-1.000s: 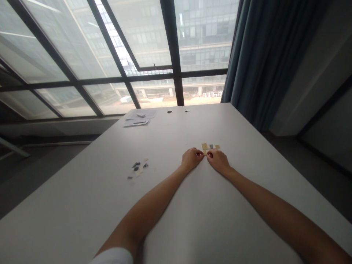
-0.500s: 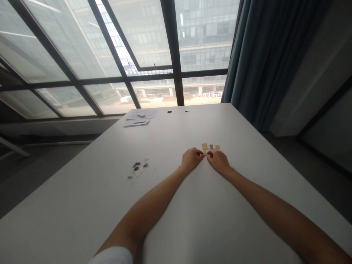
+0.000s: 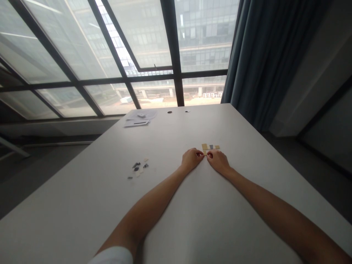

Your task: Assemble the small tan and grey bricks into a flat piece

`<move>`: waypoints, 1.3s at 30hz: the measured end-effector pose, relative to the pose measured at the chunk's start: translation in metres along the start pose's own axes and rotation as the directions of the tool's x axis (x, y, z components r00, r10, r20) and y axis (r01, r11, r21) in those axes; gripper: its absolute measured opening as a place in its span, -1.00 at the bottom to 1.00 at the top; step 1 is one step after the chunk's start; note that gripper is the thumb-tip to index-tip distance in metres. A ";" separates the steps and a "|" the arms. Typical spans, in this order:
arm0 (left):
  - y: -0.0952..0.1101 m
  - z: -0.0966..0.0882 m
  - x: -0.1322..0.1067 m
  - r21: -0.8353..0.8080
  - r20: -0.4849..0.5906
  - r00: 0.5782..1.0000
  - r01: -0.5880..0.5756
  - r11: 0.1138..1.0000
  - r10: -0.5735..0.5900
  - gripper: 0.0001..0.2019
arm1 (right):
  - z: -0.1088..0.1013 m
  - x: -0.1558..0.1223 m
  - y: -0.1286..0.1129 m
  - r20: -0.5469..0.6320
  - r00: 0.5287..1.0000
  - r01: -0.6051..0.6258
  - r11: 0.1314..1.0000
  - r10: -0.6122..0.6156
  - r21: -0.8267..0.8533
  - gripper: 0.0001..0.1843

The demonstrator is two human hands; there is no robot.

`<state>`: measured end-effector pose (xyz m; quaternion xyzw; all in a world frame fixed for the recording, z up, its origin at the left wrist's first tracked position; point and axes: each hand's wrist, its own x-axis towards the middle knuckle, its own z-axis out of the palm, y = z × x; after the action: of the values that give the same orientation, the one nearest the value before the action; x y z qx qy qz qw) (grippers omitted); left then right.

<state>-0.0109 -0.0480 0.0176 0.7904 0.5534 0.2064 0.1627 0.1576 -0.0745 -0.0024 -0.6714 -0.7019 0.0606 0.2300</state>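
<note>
Across the white counter (image 3: 90,205), we observe both forearms (image 3: 162,192) reaching forward, converging. Left hand (image 3: 190,158) and right hand (image 3: 219,160) nearly meet before a flat tan-and-grey assembly (image 3: 211,146), curled fingers (image 3: 209,155) of each pinching a tan piece (image 3: 205,155) there.

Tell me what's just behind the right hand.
Just beyond the right hand show a dark grey piece and some yellow pieces. Anything beneath the hand is covered.

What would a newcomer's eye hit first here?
Probably the left hand and right hand, close together at the near edge of the tan-and-grey pieces on the white table. Next, the scatter of dark and pale bits left of both hands, then large windows behind the table.
</note>
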 end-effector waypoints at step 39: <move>-0.002 0.002 0.001 -0.001 -0.005 1.000 -0.008 1.000 0.008 -0.77 | 0.003 0.001 0.003 -0.011 1.000 0.017 1.000 -0.017 0.001 -0.80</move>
<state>-0.0114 -0.0463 0.0152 0.7920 0.5507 0.2090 0.1609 0.1591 -0.0723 -0.0055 -0.6656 -0.7063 0.0555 0.2346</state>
